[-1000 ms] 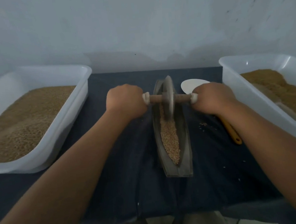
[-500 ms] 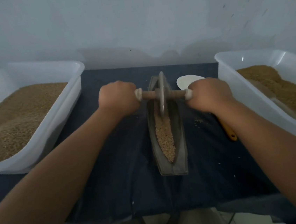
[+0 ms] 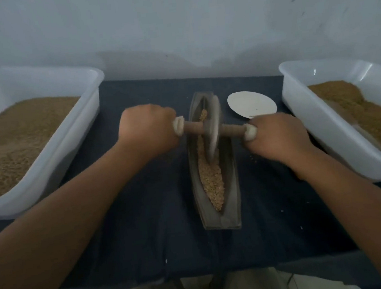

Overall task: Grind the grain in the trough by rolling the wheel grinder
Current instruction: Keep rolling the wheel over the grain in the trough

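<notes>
The left hand (image 3: 147,127) and right hand (image 3: 275,135) each clench an end of the wooden-axled grey disc wheel grinder (image 3: 214,123); it stands slightly tilted on tan grain (image 3: 212,179) in the far half of the long grey boat-shaped trough (image 3: 232,187); level the axle, press evenly, roll full-length.

Change over the last second. The wheel grinder (image 3: 212,128) has rolled back along the trough (image 3: 231,187) from its far end toward the person, and both hands have drawn in with it. A strip of grain (image 3: 203,114) now shows beyond the wheel, between the hands. The axle has slewed, so the left hand (image 3: 148,130) lies farther out than the right hand (image 3: 278,135). More of the white spoon bowl (image 3: 251,105) is uncovered beyond the right hand, and its orange handle has passed under that forearm.
</notes>
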{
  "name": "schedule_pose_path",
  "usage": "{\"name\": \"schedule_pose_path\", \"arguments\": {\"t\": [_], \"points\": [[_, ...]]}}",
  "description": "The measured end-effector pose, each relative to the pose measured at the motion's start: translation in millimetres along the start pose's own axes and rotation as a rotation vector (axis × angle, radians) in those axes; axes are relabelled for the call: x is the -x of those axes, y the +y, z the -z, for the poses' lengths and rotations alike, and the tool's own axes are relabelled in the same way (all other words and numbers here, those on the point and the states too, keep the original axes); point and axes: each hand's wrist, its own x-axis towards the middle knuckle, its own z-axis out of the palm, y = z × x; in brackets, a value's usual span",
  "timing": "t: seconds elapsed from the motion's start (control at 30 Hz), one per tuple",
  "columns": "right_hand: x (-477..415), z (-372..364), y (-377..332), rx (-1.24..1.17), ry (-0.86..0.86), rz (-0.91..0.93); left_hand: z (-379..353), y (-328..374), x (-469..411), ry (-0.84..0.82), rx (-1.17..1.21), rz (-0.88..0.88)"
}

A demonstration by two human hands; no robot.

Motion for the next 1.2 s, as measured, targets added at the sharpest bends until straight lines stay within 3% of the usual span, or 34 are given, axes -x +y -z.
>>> {"name": "schedule_pose_path", "arguments": {"t": [0.07,0.2,0.4,0.63,0.77,0.87,0.97,1.2], "points": [[-26.9,-2.1,-4.1,0.002,0.008,-0.05,-3.5,-2.9,-29.7,-0.085,0.021,0.048],[-26.6,3.8,-5.8,-0.022,-0.068,-0.052,2.3,1.8,-21.9,-0.078,-0.007,0.069],[48.6,17.0,3.8,-0.034,0.041,0.107,16.6,1.6,64.0,0.203,0.13,-0.059],[-34.9,9.5,-7.4,0.034,0.035,-0.017,-7.4,-0.8,-21.1,-0.118,0.06,0.121],[-21.9,10.1,-5.0,0.032,-0.095,-0.016,-0.1,-0.7,-9.2,-0.112,0.035,0.075],[25.1,13.3,0.2,0.059,0.069,0.101,10.9,0.3,44.2,0.005,0.083,-0.005],[39.6,19.2,1.3,0.022,0.116,0.168,15.4,1.6,68.5,0.102,0.145,0.005],[-40.1,3.5,-4.1,0.04,0.017,-0.028,1.5,0.1,-30.9,-0.194,0.061,0.126]]}}
